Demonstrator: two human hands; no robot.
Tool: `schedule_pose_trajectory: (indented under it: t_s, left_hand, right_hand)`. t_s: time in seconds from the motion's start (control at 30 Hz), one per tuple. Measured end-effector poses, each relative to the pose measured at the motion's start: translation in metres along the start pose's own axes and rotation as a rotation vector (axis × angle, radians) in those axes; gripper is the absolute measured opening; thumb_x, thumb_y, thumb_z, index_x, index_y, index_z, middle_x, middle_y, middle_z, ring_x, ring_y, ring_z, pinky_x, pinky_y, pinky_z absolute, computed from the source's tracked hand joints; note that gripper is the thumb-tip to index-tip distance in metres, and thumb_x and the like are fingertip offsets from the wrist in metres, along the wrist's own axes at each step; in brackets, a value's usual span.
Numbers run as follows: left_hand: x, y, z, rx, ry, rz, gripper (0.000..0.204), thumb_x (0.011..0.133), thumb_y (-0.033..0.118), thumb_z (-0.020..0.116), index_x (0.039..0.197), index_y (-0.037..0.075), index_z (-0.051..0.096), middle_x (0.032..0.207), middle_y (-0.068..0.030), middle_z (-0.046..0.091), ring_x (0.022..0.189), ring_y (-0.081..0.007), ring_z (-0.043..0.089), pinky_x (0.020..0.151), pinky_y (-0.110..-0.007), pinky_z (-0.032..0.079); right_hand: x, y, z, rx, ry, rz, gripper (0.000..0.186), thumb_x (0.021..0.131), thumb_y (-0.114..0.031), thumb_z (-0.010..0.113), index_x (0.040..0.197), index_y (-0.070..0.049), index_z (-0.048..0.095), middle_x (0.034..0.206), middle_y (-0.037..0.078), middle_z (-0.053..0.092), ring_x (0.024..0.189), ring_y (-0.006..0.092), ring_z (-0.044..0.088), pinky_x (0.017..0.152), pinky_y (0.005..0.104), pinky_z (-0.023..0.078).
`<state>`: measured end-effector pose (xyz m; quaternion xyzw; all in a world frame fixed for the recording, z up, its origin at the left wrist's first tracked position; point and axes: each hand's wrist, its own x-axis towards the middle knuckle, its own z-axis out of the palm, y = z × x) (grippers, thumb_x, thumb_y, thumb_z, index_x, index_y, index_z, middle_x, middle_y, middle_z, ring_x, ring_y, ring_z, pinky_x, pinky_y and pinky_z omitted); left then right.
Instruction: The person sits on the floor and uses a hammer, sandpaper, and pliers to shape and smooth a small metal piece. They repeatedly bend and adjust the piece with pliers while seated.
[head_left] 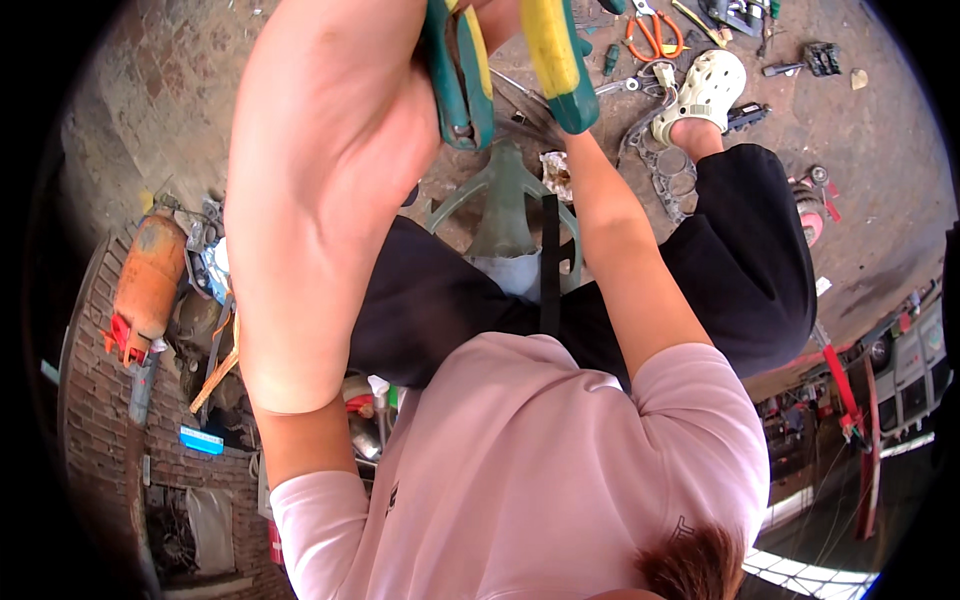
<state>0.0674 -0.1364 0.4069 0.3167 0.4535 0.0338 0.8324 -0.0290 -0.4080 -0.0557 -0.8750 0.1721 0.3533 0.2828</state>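
Observation:
My left hand (385,85) is raised close to the camera at the top. It is closed on pliers with green and yellow handles (553,60); one handle lies against my palm, the other stands apart to the right. The frame's top edge cuts off the jaws and most of my fingers. My right forearm (615,220) reaches forward behind the yellow handle, which covers the right hand. Thin metal rods (522,100) show beside that hidden hand. Between my legs is a green plastic piece with spreading arms (503,195), and a small crumpled scrap (557,175) lies near it.
Orange-handled scissors (655,40), a metal gasket-like part (672,175) and other tools lie on the floor ahead, around my white clog (712,88). At the left, an orange gas cylinder (150,275) is near a brick surface. A red metal bar (842,385) is at the right.

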Motion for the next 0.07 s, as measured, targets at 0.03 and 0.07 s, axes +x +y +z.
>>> schedule_pose_trajectory:
  t_s: [0.03,0.07]
  left_hand:
    - [-0.0044,-0.0032,0.0044,0.045,0.034,0.059,0.022,0.096,0.013,0.06,0.109,-0.004,0.055,0.093,-0.0213,0.068,0.084,-0.0257,0.071,0.073,-0.03,0.062]
    - [-0.0031,-0.0026,0.0072,0.043,0.029,0.062,0.022,0.096,0.013,0.06,0.109,-0.004,0.055,0.093,-0.0213,0.068,0.084,-0.0257,0.071,0.073,-0.03,0.062]
  right_hand:
    - [0.0006,-0.0028,-0.0044,-0.048,-0.045,-0.012,0.033,0.077,-0.02,0.075,0.106,-0.007,0.066,0.101,0.017,0.071,0.093,0.0301,0.069,0.088,0.0388,0.052]
    - [0.0017,-0.0065,-0.0076,-0.096,-0.09,-0.024,0.031,0.08,-0.021,0.074,0.107,-0.008,0.067,0.103,0.017,0.071,0.095,0.0289,0.069,0.089,0.0386,0.052]
